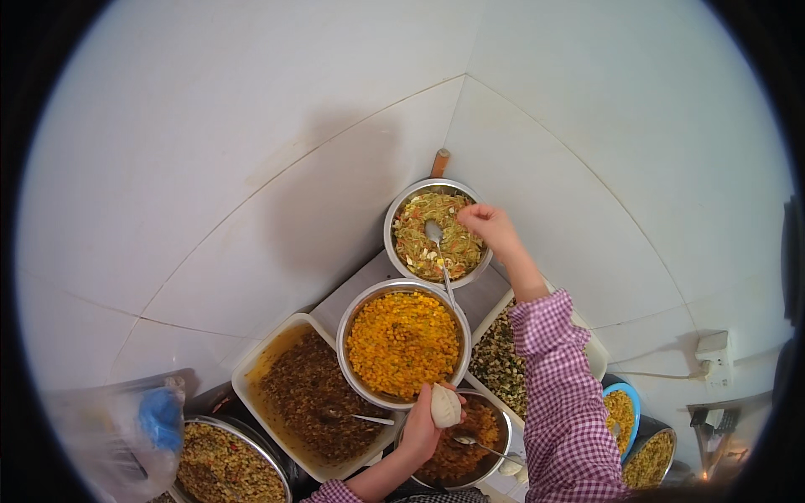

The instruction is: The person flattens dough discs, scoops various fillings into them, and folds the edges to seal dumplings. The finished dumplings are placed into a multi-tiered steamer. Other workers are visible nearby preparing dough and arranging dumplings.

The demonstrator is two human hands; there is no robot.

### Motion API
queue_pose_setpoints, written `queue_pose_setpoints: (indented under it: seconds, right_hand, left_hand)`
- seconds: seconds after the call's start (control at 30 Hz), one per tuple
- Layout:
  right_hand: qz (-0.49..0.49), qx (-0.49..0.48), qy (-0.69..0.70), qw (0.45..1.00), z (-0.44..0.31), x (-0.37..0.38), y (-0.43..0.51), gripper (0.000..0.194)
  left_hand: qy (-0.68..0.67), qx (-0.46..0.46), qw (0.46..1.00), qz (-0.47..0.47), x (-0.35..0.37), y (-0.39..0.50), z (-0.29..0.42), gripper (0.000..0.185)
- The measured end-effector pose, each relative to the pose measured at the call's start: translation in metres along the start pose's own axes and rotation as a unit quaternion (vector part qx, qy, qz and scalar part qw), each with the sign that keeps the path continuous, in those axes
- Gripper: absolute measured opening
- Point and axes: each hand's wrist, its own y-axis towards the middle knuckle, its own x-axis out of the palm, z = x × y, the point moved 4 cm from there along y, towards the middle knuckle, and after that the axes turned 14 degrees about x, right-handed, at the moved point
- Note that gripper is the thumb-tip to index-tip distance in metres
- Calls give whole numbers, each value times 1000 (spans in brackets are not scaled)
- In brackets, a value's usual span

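My left hand (427, 422) holds a pale, pleated dough bun (446, 405) at the near rim of a steel bowl of orange diced filling (402, 342). My right hand (488, 227) is over the right side of a steel bowl of shredded greenish filling (418, 251), its fingertips drawn together; whether they pinch anything is too small to tell. A metal spoon (433, 231) rests in that bowl, its handle reaching toward the orange filling. Below the bun, a steel bowl of reddish filling (449, 462) has another spoon (465, 440) in it.
A white tub of dark brown filling (314, 402) stands left, a tub of dark green and pale filling (500, 358) right. More filling bowls (229, 465) and a blue-rimmed one (619, 415) flank them. White walls meet behind; a socket (715, 361) and a plastic bag (113, 434) are at the sides.
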Motion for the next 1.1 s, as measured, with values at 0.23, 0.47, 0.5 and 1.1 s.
queue_pose_setpoints:
  seconds: [0.23, 0.47, 0.5, 1.1]
  right_hand:
    - [-47, 21, 202, 978, 20, -14, -48, 15]
    - [-237, 78, 314, 916, -14, -49, -223, 15]
    - [-261, 69, 290, 918, -20, -56, -253, 13]
    - [78, 66, 149, 984, 152, -265, -624, 23]
  left_hand:
    - [-33, -6, 999, -2, 10, -4, 4, 53]
    - [-55, 27, 997, -39, 38, -14, 8, 52]
    - [-57, 22, 997, -40, 44, -18, 6, 53]
    - [83, -132, 946, -283, 194, -184, -247, 59]
